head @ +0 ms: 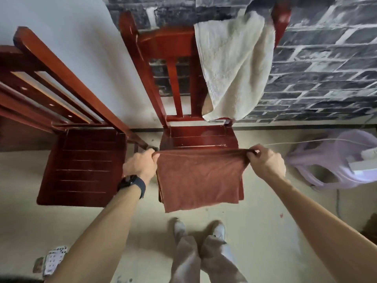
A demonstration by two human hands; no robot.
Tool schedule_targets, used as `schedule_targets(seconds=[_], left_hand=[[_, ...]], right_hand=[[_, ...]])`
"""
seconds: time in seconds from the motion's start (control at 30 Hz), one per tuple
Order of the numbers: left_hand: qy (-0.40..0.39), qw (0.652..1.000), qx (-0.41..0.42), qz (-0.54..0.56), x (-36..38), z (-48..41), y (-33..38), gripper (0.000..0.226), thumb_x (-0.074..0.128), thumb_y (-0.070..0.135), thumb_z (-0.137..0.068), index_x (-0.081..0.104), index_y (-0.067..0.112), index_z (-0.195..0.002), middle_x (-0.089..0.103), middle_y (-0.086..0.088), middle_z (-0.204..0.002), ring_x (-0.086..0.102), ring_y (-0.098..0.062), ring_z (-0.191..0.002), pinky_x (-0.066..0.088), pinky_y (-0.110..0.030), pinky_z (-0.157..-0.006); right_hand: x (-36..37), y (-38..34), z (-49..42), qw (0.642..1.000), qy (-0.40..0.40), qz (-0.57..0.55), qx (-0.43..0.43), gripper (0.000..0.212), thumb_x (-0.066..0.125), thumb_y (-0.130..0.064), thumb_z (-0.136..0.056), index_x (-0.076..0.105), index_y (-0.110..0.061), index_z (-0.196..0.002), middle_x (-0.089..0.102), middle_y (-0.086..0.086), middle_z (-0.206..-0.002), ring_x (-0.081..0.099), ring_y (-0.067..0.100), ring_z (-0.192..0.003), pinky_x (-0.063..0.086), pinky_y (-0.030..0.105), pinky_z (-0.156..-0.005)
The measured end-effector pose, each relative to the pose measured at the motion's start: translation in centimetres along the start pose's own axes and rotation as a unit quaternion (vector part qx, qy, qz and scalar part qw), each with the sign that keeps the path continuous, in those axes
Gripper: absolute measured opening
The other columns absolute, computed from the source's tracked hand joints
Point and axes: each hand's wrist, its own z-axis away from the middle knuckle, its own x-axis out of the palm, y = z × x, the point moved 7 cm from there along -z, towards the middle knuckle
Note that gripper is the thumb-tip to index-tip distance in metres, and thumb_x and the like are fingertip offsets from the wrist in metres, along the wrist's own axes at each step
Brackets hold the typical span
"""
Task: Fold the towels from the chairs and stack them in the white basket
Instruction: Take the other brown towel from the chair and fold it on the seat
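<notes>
A brown towel hangs doubled over in front of the middle red wooden chair. My left hand pinches its top left corner and my right hand pinches its top right corner, stretching the top edge taut. The towel's lower edge hangs past the seat's front. A cream towel is draped over the right side of that chair's backrest. No white basket can be made out with certainty.
A second red chair with a bare seat stands to the left. At the right lies a lilac cloth over something white with a cable. My feet stand on beige floor; small papers lie at lower left.
</notes>
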Motion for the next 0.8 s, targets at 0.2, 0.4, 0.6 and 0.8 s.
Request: schedule_targets(seconds=[0.2,0.4,0.6,0.8], left_hand=[[-0.056,0.954,-0.073,0.285,8.8,-8.4,1.3,0.021,0.049,0.025,-0.1,0.055,0.021,-0.08,0.073,-0.003,-0.073,0.065,-0.021,-0.046,0.058,-0.036,-0.05],[-0.043,0.918,-0.07,0.388,10.1,-13.1,3.4,0.018,0.054,0.021,-0.099,0.049,0.032,-0.086,0.069,0.008,-0.098,0.071,-0.023,-0.052,0.056,-0.035,-0.056],[-0.069,0.888,-0.04,0.453,11.7,-14.7,3.9,0.039,0.042,0.028,-0.105,0.038,0.039,-0.142,0.048,0.012,-0.138,0.075,-0.02,-0.069,0.062,-0.046,-0.075],[-0.122,0.936,-0.065,0.322,19.0,-9.9,0.2,0.053,0.061,0.024,-0.092,0.042,0.028,-0.142,0.062,0.004,-0.107,0.067,-0.029,-0.101,0.052,-0.036,-0.089]], right_hand=[[7.4,2.2,-7.1,0.994,0.014,-0.092,0.059,0.022,0.047,-0.04,-0.086,0.06,-0.036,-0.103,0.074,0.008,-0.083,0.07,0.032,-0.086,0.056,0.04,-0.082],[10.6,3.8,-13.0,0.965,0.045,-0.242,0.088,0.012,0.052,-0.044,-0.072,0.059,-0.048,-0.08,0.075,-0.002,-0.089,0.074,0.025,-0.083,0.061,0.047,-0.081],[11.4,0.7,-12.4,0.965,-0.007,-0.258,0.034,0.055,0.064,-0.031,-0.092,0.044,-0.042,-0.142,0.054,-0.015,-0.133,0.066,0.009,-0.097,0.056,0.019,-0.073],[16.8,7.6,-5.7,0.983,-0.066,-0.111,0.132,0.072,0.066,-0.049,-0.089,0.035,-0.019,-0.148,0.06,0.001,-0.136,0.068,0.028,-0.1,0.059,0.044,-0.08]])
